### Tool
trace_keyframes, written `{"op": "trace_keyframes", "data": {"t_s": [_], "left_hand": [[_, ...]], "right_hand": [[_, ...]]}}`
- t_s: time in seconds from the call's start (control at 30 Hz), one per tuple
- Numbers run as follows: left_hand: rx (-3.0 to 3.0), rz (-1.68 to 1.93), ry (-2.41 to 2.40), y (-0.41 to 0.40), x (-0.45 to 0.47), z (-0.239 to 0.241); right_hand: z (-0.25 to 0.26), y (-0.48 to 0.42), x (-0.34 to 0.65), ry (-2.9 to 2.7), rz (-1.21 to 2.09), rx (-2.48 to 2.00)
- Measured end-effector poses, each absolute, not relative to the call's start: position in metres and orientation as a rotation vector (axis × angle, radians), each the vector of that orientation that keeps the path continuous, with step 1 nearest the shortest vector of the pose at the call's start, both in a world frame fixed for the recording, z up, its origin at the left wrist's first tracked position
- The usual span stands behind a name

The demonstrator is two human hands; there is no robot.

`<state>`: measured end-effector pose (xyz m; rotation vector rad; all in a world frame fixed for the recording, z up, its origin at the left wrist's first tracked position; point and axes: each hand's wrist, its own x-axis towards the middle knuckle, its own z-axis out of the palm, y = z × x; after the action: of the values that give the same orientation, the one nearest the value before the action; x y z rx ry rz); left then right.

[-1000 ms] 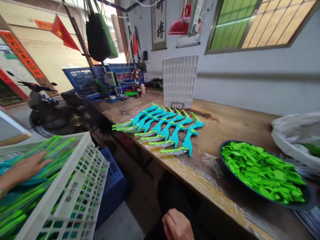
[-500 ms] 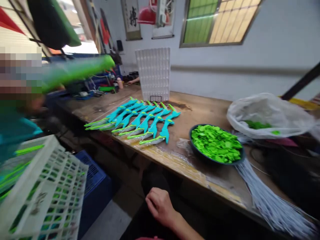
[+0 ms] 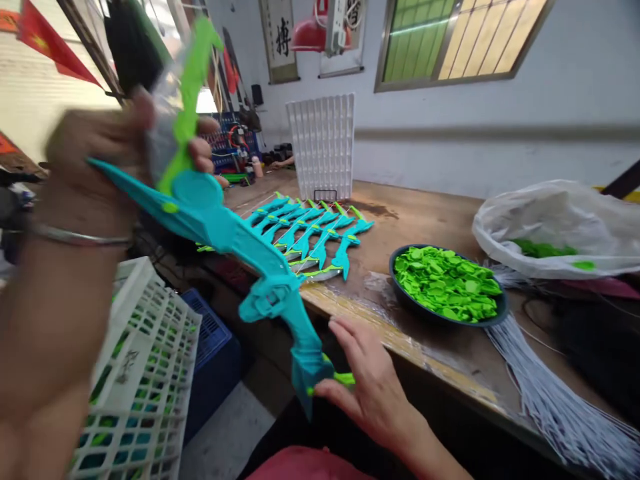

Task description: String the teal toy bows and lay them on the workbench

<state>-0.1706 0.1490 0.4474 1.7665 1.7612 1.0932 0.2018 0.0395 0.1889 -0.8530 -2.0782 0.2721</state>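
A turquoise toy bow [image 3: 260, 253] with bright green limbs slants across the view in front of me. My left hand [image 3: 107, 140], somewhat blurred, is closed round its upper green limb, where clear plastic shows. At the bow's lower end is my right hand [image 3: 367, 373], fingers spread and thumb against or just in front of the tip; the exact contact is unclear. Several similar toy bows [image 3: 343, 250] lie in a row on the wooden table [image 3: 420, 207] behind. To their right stands a dark bowl [image 3: 425, 315] full of small green plastic pieces [image 3: 447, 283].
A white plastic crate [image 3: 150, 373] with green and turquoise parts stands low on the left, by a blue crate [image 3: 213, 340]. On the table's right are a white plastic bag [image 3: 600, 220] and a bundle of grey-white cords [image 3: 545, 400]. A white ribbed panel [image 3: 323, 143] stands upright behind.
My left hand has come into view with a toy bow, which now spans the foreground. My right hand has risen from my lap, opened and reached the bow's lower end.
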Motion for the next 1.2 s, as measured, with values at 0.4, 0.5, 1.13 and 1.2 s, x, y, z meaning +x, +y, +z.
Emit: {"op": "trace_keyframes", "data": {"t_s": [0.4,0.5,1.13,1.2], "left_hand": [[0.801,1.425,1.009,0.154,-0.117,0.191],[0.597,1.485,0.702,0.127,-0.097,0.137],[0.220,1.068,0.769,0.052,-0.027,0.048],[0.197,1.071,0.754,0.053,-0.026,0.047]], "right_hand": [[0.093,0.013,0.214,-1.891,0.797,-1.260],[0.075,0.011,0.215,-1.923,0.734,-1.308],[0.160,0.213,0.334,-2.002,0.073,-1.817],[0.160,0.246,0.353,-1.953,0.057,-1.930]]}}
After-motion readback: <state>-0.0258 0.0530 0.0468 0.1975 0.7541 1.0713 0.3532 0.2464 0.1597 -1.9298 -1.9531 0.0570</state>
